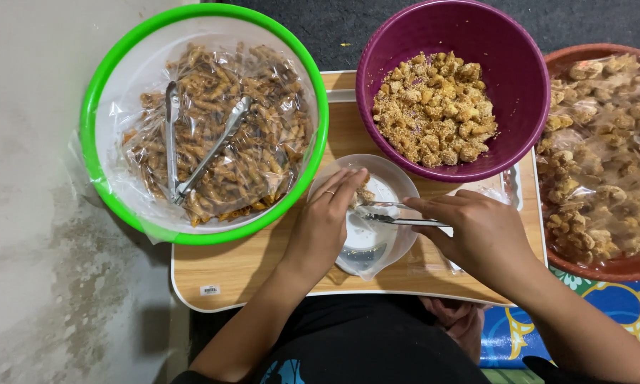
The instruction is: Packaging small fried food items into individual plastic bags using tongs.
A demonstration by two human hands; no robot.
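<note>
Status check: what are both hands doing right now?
Left hand steadying small clear container. Right hand holding metal tongs over it. Purple bowl close behind; nothing blocking.

Bowls of fried snacks around a wooden tray (pixel 263 274)

A green basin (pixel 96 92) held twisted sticks and steel tongs (pixel 199 146) — a purple bowl (pixel 505 64) held crumbed bites.
</note>
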